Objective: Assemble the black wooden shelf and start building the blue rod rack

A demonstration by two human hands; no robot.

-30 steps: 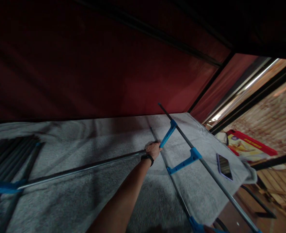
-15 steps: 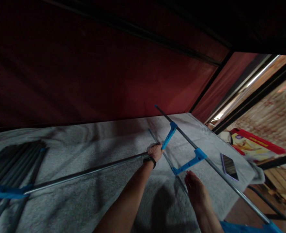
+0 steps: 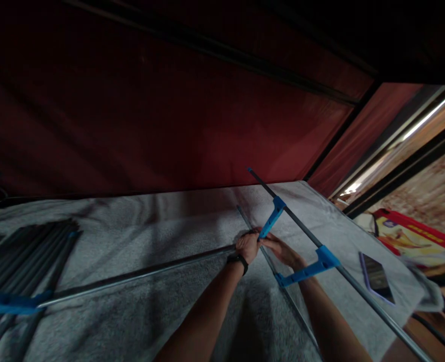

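My left hand [image 3: 248, 246], with a dark band at the wrist, is closed around the right end of a long grey metal tube [image 3: 143, 273]. It sits against the lower end of a blue plastic connector [image 3: 271, 221]. From the other side my right hand [image 3: 280, 250] reaches in, fingers closed on that lower end and partly hidden behind it. A second blue connector [image 3: 308, 271] crosses in front of my right forearm. Both connectors join an upper tube [image 3: 301, 226] to a lower tube [image 3: 295, 309].
Several dark tubes with a blue plastic piece [image 3: 9, 301] lie at the left on the grey blanket [image 3: 116, 226]. A phone [image 3: 376, 278] rests at the right, near a red and yellow box [image 3: 418, 234]. A dark red wall panel [image 3: 169, 125] stands behind.
My right hand has moved from beside the nearer connector up and left to the farther one, meeting my left hand. My left hand keeps its hold. The view has shifted slightly.
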